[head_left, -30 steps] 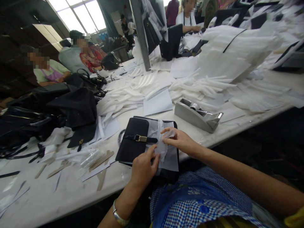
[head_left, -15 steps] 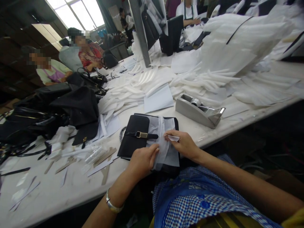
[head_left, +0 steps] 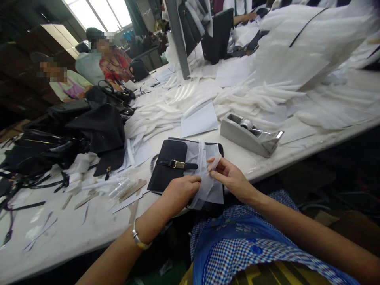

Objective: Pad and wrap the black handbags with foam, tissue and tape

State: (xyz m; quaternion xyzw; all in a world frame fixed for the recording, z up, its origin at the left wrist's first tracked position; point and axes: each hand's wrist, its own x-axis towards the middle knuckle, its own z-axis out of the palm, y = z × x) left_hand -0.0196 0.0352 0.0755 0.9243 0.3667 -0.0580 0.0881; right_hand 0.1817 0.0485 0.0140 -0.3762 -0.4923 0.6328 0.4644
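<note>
A black bag (head_left: 166, 174) with a gold buckle lies at the table's near edge, its flap at the left. White tissue paper (head_left: 208, 194) covers its right part, and a folded strip of it runs across, beside the strap's tip. My left hand (head_left: 182, 190) is closed, with its fingertips pinching the tissue paper just below the strap. At the right side of the bag, my right hand (head_left: 230, 176) pinches a small raised piece of the white tissue between thumb and fingers. Part of the bag's lower edge is hidden behind my left hand.
A grey tape dispenser (head_left: 251, 136) stands right of the bag. Behind are a white sheet (head_left: 199, 118) and heaps of white wrapping strips (head_left: 166, 113). Black bags (head_left: 97, 126) pile up at the left, near cardboard scraps (head_left: 132, 190). A metal post (head_left: 178, 43) rises farther back; co-workers sit beyond.
My right hand has turned and its fingers have opened out somewhat, lifting the white piece upright. My left fingers have shifted slightly up and right on the tissue. The view has tilted a little.
</note>
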